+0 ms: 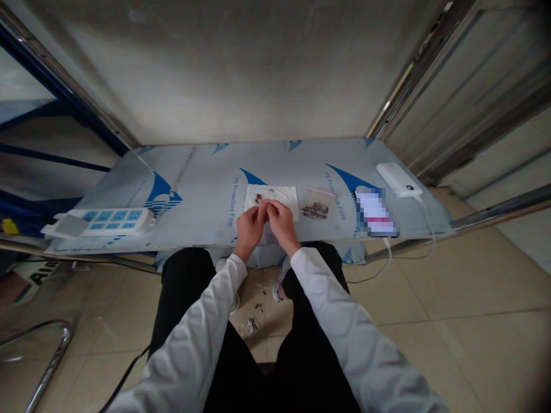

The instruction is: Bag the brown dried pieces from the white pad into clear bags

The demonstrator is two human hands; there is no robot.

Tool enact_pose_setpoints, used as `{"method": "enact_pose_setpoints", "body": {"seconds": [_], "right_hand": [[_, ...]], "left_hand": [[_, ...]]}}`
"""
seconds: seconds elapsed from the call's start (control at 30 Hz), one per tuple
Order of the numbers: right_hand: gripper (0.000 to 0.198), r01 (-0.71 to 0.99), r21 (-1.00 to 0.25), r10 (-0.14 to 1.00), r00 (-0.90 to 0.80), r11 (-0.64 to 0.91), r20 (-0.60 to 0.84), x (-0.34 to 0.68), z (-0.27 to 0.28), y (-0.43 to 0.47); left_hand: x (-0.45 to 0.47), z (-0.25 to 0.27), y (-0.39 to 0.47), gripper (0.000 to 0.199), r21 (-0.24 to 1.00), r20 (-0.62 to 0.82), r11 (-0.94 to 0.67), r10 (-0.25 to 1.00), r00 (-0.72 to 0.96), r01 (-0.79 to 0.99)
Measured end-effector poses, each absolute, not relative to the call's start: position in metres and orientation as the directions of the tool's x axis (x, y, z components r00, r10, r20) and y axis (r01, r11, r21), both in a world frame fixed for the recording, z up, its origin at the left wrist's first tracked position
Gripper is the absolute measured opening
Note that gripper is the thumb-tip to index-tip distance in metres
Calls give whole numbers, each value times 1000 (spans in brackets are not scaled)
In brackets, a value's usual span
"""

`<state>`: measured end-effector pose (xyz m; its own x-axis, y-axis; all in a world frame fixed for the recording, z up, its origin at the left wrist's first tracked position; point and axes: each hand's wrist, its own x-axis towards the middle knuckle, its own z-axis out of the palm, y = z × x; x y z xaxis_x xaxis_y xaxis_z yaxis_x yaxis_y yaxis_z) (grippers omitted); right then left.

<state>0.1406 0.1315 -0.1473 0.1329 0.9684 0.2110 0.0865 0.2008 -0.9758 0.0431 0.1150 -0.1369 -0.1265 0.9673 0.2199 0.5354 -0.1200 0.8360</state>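
My left hand (250, 228) and my right hand (280, 222) meet at the fingertips over the front part of a white paper sheet (289, 195). Both are closed in a pinch, and whatever sits between the fingers is too small and hidden to name. Just beyond my left fingers, some small brown pieces (258, 198) lie on the sheet, with a tiny ring-like bit (271, 190) near its far edge. To the right of my right hand rests a clear plastic bag (318, 195) with a pile of small dark metal parts (315, 210).
A film-covered table (202, 189) spans the view. On its left lies a white power strip (116, 221); on its right, a phone (374, 212) and a white power bank (398, 179) with cables. Another small bag (249, 326) and loose bits are on the floor between my feet.
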Motion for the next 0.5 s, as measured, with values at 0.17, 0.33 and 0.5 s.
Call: {"method": "enact_pose_setpoints", "body": {"seconds": [0.17,0.33,0.5], "right_hand": [[26,-407,-904,958,287,133,12,132,-152,127],[31,-470,-850,920,390,235,39,160,-144,121],[37,-258,-941,892,444,218,85,184,-153,110]], "left_hand": [[44,-139,105,24,883,182,-89,970,-160,461],[44,-142,93,26,725,177,-126,984,-6,677],[63,-149,84,29,541,164,-120,986,35,833]]}}
